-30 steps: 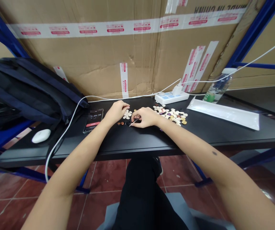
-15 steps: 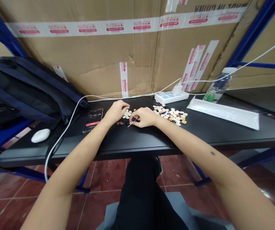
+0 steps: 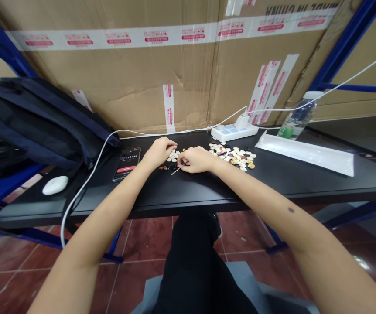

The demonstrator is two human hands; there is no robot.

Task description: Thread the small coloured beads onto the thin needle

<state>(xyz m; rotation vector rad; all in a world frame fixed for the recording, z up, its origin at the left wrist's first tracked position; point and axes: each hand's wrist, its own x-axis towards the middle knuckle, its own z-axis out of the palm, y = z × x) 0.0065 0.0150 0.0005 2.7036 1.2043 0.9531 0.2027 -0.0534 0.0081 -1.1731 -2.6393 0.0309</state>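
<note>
My right hand (image 3: pixel 197 160) is closed on a thin stick (image 3: pixel 179 168), which slants down to the left from its fingers. Just left of it, my left hand (image 3: pixel 160 150) rests with fingers pressed together beside a small group of white buttons (image 3: pixel 172 156); what its fingertips hold, if anything, is too small to tell. Brown buttons (image 3: pixel 165 168) and some dark ones lie in front of the two hands. Behind and right of my right hand spreads a larger pile of buttons (image 3: pixel 237 157), mostly white with some yellow and brown.
A phone (image 3: pixel 127 165), a white case (image 3: pixel 55 185) and a dark backpack (image 3: pixel 44 117) are at the left. A power strip (image 3: pixel 234 131), a bottle (image 3: pixel 297 115) and a long white packet (image 3: pixel 305 153) are at the right. A white cable (image 3: pixel 93 163) crosses the table (image 3: pixel 188 195).
The stick's lower end has shifted slightly left and down, and the fingers of my right hand have closed up a little. My left hand looks almost unmoved.
</note>
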